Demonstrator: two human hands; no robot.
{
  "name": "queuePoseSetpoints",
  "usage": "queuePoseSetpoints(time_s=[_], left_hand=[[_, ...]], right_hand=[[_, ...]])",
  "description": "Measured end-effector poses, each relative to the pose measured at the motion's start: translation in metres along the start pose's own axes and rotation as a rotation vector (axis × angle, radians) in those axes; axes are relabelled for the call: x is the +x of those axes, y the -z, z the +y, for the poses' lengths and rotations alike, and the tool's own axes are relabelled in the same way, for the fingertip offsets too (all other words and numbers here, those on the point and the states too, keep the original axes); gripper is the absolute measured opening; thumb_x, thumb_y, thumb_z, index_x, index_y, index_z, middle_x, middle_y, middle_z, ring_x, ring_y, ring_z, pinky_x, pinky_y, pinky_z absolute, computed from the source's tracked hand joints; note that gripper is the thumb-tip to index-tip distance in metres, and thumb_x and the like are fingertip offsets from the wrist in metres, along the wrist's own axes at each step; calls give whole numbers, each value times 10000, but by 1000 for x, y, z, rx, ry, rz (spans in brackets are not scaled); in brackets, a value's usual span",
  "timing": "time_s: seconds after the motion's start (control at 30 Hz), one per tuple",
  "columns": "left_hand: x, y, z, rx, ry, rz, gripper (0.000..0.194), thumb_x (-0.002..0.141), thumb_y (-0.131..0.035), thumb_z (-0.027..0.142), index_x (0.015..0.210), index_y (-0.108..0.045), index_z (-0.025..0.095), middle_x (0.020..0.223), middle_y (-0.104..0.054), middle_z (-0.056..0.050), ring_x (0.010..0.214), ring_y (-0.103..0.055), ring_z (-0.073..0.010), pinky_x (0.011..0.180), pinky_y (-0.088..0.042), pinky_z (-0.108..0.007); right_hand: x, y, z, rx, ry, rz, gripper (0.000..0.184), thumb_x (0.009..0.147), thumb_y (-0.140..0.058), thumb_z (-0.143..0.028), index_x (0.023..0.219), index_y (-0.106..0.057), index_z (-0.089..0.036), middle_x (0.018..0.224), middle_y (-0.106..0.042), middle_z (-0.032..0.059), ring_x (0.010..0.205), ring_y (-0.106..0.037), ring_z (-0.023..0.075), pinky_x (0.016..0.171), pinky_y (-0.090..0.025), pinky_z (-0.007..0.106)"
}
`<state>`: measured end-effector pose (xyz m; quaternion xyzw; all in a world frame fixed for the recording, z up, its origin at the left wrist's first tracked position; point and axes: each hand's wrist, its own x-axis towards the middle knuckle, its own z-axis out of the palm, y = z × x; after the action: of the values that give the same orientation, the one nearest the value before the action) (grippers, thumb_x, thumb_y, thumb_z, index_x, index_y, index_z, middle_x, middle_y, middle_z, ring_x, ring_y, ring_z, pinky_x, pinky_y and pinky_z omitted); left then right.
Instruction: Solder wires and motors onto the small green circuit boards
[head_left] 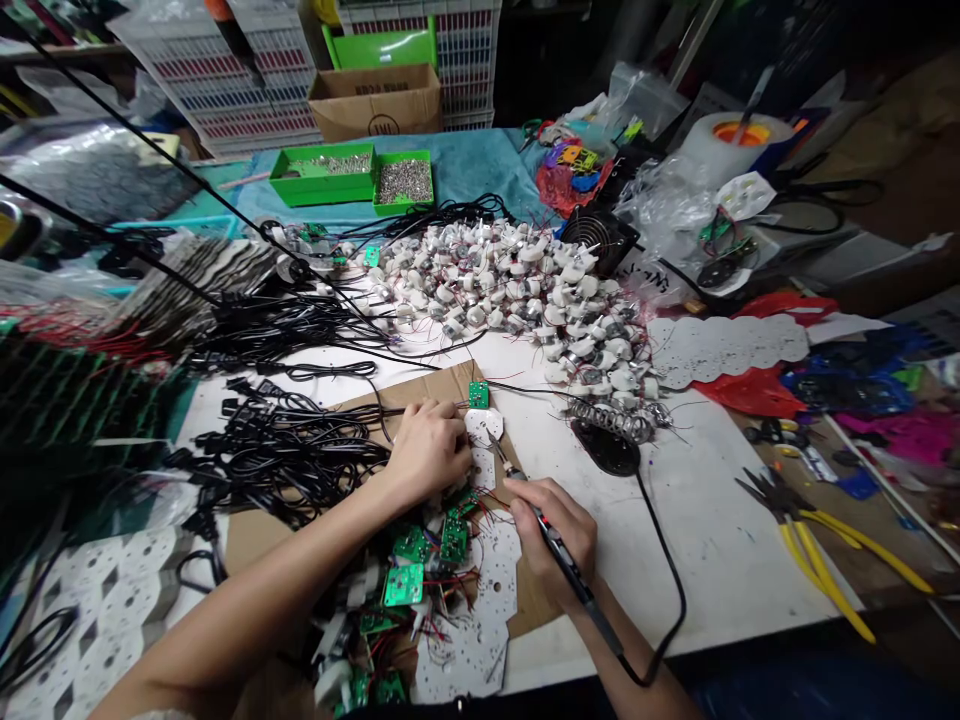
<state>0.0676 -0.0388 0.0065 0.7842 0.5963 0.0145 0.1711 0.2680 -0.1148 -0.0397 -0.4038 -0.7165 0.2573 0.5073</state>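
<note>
lying on the left of the desk (720, 540), black cables (292, 445) bunch beside the left hand (429, 448), its fingers curled in; i cannot tell what they pinch. just beside them sits a green circuit board (478, 395), with a white piece (475, 425) next to it. the soldering iron (556, 548) angles its tip there, held by the right hand's (562, 525) fingers. best, i judge, to keep the left ones off the hot tip and touch lightly. farther right, yellow-handled pliers (806, 550).
</note>
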Motion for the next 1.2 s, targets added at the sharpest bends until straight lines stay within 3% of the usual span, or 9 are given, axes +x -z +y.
queuePoseSetpoints(time_s=[0.3,0.47,0.6,0.7,1.07,1.2], left_hand=[[13,6,-3,29,-84,6,204,887,-577,142,755,-729,180,925,-735,-79,947,-642,-254,840,-383,-395],[17,7,-5,1,-83,32,207,968,-586,243,820,-717,179,895,-735,-74,889,-664,-239,803,-401,-367],[12,3,-7,-23,-13,61,120,965,-604,210,931,-716,183,929,-742,-65,871,-677,-228,788,-434,-347],[9,-1,-7,1,-23,70,83,935,-646,207,908,-724,195,959,-741,-66,903,-682,-241,815,-452,-359],[1,-15,-10,104,-118,127,207,1017,-513,222,938,-696,165,967,-696,-113,936,-626,-265,845,-437,-408],[3,-15,-15,63,-222,138,205,1012,-494,179,934,-684,161,1152,-675,-126,991,-614,-247,867,-472,-386]], right_hand=[[3,3,-5,-12,-63,32,248,1006,-568,-91,1169,-714,-209,937,-734,52,810,-719,180,749,-600,289],[4,3,-2,-11,-57,35,239,1007,-561,-98,1159,-711,-206,930,-735,51,801,-718,182,729,-596,286],[3,3,-2,-10,-74,34,233,1016,-561,-107,1169,-706,-205,932,-730,51,800,-711,185,728,-593,291],[4,4,-2,-23,-75,36,242,1025,-557,-107,1192,-701,-205,950,-726,62,825,-709,189,736,-588,296],[6,2,-2,-52,-22,-39,244,1038,-559,-117,1224,-693,-201,949,-714,70,829,-702,188,756,-585,302],[7,-2,-2,-40,-34,-71,225,1036,-562,-118,1190,-706,-197,943,-720,64,831,-707,183,762,-587,292]])
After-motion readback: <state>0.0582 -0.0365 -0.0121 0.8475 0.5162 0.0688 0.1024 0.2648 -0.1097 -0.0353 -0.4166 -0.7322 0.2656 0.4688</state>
